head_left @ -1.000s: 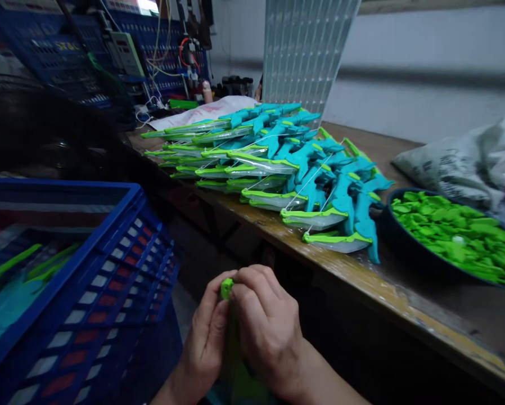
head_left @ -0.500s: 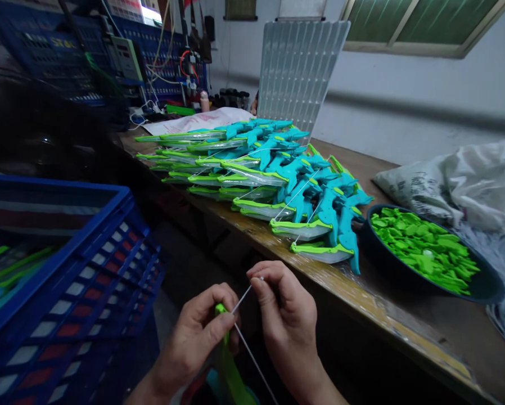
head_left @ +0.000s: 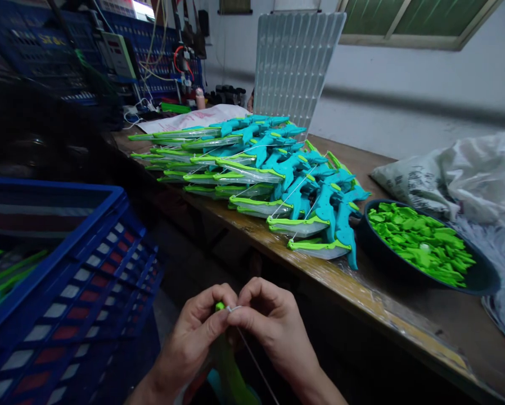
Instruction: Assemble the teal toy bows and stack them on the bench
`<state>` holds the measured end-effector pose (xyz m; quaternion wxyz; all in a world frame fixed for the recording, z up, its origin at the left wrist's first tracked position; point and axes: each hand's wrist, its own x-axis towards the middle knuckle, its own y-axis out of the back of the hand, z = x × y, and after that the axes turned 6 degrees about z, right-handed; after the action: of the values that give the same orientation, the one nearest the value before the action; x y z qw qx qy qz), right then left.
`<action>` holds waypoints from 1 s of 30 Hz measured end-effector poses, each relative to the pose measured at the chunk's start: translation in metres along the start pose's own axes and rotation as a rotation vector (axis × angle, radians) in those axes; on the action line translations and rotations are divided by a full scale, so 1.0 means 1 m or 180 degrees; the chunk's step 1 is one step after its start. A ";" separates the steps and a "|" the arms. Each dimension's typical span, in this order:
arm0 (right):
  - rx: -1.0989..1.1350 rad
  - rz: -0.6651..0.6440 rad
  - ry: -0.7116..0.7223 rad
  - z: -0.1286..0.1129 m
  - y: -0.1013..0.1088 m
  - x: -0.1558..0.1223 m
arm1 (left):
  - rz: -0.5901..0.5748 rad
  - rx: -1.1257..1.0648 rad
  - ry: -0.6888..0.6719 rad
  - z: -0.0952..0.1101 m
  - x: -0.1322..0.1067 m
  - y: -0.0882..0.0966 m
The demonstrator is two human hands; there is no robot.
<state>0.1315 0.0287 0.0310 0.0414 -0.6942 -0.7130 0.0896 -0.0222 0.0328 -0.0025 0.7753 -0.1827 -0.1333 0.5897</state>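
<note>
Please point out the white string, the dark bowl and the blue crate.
white string (head_left: 234, 308), head view, its looped end
dark bowl (head_left: 483, 277), head view, bare inner wall
blue crate (head_left: 88, 270), head view, side wall

Blue crate (head_left: 88, 264) left, workbench (head_left: 362, 292) right; open gap between.

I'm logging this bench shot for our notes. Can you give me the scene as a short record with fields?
Left hand: pinches green bow limb at its tip
Right hand: pinches white string at that tip
Table: stacked teal toy bows, dark bowl of green parts, plastic bag
Beside left hand: blue crate
</note>
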 end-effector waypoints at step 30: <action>-0.1515 -0.0097 0.1734 -0.005 0.013 0.001 | 0.0550 -0.0206 0.0711 -0.004 0.003 -0.009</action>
<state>0.1452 0.0301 0.0334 0.0685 -0.6720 -0.6870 -0.2678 -0.0119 0.0327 -0.0022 0.7253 -0.2829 -0.0489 0.6256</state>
